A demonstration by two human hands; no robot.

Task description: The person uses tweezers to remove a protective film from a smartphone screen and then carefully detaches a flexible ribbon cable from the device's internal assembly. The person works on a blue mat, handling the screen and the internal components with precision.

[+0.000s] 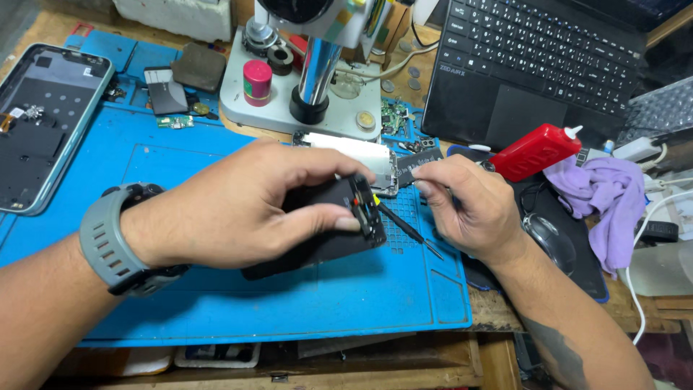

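Over the blue mat [216,289], the left hand [238,206] grips a black phone [332,231], while the right hand [469,206] pinches a small dark part [417,168].

The left hand [238,206] covers most of the dark phone [339,224], so its grip is only partly seen. The tweezers' [408,231] upper end vanishes inside the right hand [469,206]. At the bench's far edge, the microscope [317,43] and laptop [548,65] are cut off.
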